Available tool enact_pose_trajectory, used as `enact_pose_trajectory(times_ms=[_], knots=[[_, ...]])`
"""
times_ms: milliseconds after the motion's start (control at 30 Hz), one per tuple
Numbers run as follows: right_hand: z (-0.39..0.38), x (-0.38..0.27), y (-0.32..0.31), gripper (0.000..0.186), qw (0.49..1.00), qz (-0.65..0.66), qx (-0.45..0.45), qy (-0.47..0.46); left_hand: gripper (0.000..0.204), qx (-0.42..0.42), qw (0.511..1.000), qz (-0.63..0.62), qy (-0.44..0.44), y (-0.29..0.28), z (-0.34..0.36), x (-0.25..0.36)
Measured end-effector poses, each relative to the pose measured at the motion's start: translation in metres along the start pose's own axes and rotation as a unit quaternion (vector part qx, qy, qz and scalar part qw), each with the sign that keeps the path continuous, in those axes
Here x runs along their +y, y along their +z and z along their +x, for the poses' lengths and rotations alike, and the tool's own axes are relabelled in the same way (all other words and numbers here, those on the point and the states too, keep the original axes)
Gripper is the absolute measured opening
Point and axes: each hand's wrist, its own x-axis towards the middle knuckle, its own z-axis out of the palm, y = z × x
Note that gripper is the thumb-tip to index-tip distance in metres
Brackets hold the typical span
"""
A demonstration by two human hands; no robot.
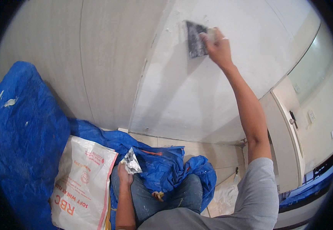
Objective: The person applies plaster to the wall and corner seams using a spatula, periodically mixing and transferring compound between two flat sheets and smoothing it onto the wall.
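High up on the white wall [166, 99], my right hand [221, 51] grips a wide putty knife [197, 40]. Its dark, white-smeared blade lies at the wall surface, and the fingers are slightly blurred. Down by my left thigh, my left hand [125, 174] is closed around a second putty knife [132, 163], whose handle the fingers hide. White paste and dark patches show on that blade. A few small chips and rough spots mark the wall around the upper tool.
Blue tarpaulin [28, 134] covers a bulky shape at left and spreads over the tiled floor around my legs. A white woven sack [84, 172] lies beside my left arm. Grey panelling [112, 50] adjoins the wall. A pale cabinet door [285, 111] stands at right.
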Motion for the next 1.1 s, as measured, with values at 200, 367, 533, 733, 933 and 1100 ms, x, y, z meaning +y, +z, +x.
enact_pose_trajectory(times_ms=[200, 367, 533, 733, 933, 1100], knots=[[0.032, 0.012, 0.007, 0.028, 0.989, -0.013, 0.145, -0.003, 0.031, -0.004, 1.000, -0.001, 0.003, 0.005, 0.007, -0.007], [0.021, -0.014, 0.009, 0.031, 0.998, -0.044, -0.034, 0.026, 0.032, -0.002, 1.000, -0.011, 0.007, -0.008, 0.004, -0.005], [0.025, -0.006, -0.001, 0.031, 0.983, 0.124, 0.104, 0.088, 0.031, -0.001, 1.000, -0.009, 0.000, -0.003, 0.006, -0.006], [0.019, -0.040, 0.016, 0.035, 0.982, 0.112, 0.061, 0.141, 0.030, 0.005, 1.000, -0.018, -0.006, -0.004, 0.007, -0.006], [0.014, -0.033, 0.043, 0.034, 0.950, 0.217, 0.054, 0.217, 0.030, -0.001, 1.000, 0.009, 0.004, 0.001, 0.003, -0.001], [0.014, -0.032, 0.061, 0.024, 0.962, 0.202, 0.148, 0.109, 0.031, 0.014, 1.000, -0.003, -0.013, 0.005, 0.000, 0.002]])
